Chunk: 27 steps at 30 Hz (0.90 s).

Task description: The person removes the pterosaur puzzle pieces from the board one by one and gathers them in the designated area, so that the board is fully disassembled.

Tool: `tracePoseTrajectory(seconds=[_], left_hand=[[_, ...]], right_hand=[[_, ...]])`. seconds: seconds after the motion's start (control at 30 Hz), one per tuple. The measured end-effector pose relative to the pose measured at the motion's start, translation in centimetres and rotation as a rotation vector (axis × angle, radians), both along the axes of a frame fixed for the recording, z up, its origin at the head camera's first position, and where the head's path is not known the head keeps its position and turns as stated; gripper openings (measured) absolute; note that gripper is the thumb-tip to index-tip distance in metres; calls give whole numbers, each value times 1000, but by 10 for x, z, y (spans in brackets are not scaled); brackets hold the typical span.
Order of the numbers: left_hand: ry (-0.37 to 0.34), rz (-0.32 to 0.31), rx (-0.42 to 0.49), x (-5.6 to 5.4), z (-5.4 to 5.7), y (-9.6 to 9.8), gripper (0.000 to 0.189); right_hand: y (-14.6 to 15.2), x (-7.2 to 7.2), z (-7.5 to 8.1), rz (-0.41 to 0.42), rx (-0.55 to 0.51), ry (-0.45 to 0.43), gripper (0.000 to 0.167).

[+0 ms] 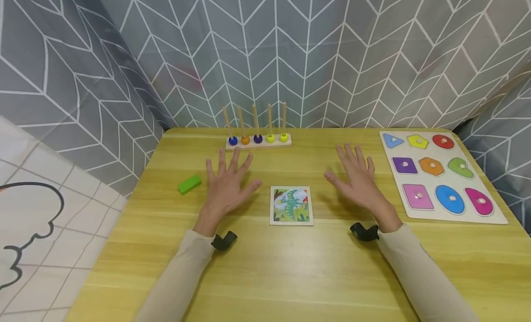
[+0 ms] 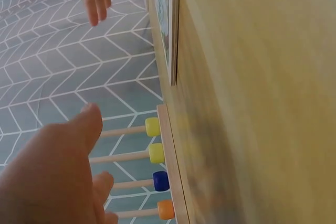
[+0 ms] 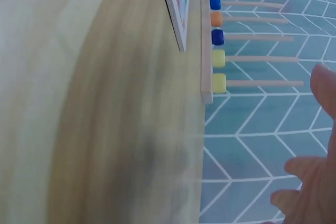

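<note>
Dinosaur tile (image 1: 292,205) well inside tabletop (image 1: 290,276) edges, between left grip (image 1: 226,189) and right grip (image 1: 357,180), both released, green block (image 1: 189,184) long axis slanting far-right

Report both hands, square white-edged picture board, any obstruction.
Left hand, right hand: open, holding nothing. Picture board: flat on yellow wooden table, between hands. Nothing covering it; green rectangular block beside left hand.

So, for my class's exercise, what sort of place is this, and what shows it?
Probably a play or early-learning corner: a wooden table with patterned fabric behind it. The five-peg stand, shape board and small picture tile suggest that.
</note>
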<state>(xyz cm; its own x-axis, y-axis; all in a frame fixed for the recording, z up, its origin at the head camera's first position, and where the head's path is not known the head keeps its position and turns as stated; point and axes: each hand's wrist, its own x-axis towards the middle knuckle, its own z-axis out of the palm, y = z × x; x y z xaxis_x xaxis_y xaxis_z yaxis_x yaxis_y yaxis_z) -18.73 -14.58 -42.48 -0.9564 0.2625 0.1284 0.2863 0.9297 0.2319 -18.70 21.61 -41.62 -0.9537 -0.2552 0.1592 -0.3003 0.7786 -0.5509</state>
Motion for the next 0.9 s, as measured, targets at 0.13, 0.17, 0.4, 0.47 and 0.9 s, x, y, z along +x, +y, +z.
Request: tracePoseTrajectory(seconds=[0.13, 0.17, 0.4, 0.47, 0.9], left_hand=[[-56, -75, 12, 2, -2, 2, 79], [-73, -98, 11, 3, -3, 3, 79], [-208, -238, 42, 8, -10, 8, 82], [-227, -256, 57, 8, -12, 10, 83], [-233, -285, 96, 5, -25, 16, 77]], right_hand=[[-8, -1, -4, 66, -17, -52, 86], [-10, -1, -5, 84, -12, -62, 86], [-23, 4, -14, 214, -25, -163, 86], [-26, 5, -16, 243, -38, -171, 85], [-37, 7, -28, 375, -64, -149, 73]])
